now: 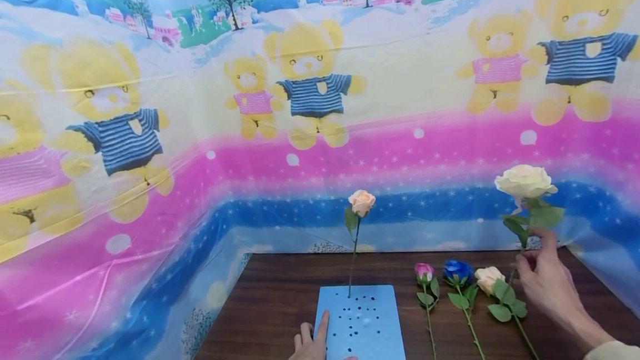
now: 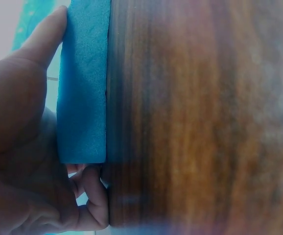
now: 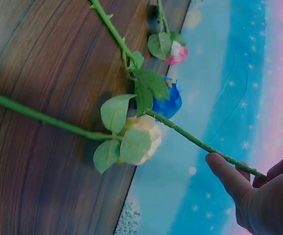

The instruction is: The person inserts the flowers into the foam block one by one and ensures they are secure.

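My right hand [image 1: 547,279] pinches the green stem of a large white rose [image 1: 525,182], raised above the table's right side. In the right wrist view the stem's lower end [image 3: 195,139] juts out past my thumb. My left hand [image 1: 311,343] rests at the left side of a light blue foam block [image 1: 385,343] dotted with holes, index finger straight on its top. The left wrist view shows my thumb on the block's top and other fingers curled beside its end. One peach rose [image 1: 362,203] stands upright in a hole near the block's far edge.
On the dark wooden table [image 1: 270,293], right of the block, lie a pink rose [image 1: 424,272], a blue rose [image 1: 457,272] and a cream rose [image 1: 489,279], stems toward me. A cloth printed with bears [image 1: 315,88] hangs behind the table.
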A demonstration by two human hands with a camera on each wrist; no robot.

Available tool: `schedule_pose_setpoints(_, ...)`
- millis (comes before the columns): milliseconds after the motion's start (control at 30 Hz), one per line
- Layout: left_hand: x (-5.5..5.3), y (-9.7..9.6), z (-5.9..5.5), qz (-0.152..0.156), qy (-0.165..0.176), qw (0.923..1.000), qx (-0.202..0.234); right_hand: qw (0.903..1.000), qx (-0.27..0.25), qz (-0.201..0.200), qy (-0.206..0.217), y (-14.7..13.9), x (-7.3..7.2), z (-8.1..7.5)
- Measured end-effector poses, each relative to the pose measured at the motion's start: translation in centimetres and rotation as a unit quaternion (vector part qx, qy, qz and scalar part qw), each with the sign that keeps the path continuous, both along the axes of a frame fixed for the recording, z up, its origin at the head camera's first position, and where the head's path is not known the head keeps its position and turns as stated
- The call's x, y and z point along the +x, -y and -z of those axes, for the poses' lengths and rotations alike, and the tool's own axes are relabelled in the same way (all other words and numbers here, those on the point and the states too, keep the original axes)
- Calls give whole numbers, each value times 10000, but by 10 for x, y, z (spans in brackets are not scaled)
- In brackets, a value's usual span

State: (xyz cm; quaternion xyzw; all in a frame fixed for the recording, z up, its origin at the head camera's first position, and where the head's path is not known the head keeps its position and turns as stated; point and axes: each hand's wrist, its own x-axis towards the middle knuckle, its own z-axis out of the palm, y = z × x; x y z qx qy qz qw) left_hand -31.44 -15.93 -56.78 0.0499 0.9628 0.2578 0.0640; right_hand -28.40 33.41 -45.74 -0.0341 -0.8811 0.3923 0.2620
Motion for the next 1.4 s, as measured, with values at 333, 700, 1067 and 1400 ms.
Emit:
schedule_pose_setpoints(333, 3, -3, -6, -139, 99, 9998, -81, 10000, 54, -26, 55, 34, -10, -4)
schedule_pose_setpoints(700, 2, -2, -4, -174, 183, 9997, -78, 9968, -519, -606, -36, 74, -18, -6)
schedule_pose_setpoints(1067, 5, -5, -7, -171, 135, 9998, 12, 9935, -655, -931, 94, 90, -26, -4)
schedule_pose_setpoints(1400, 4, -5, -6, -229, 282, 9993, -66, 9835, -757, -1622, -277, 117, -33, 0)
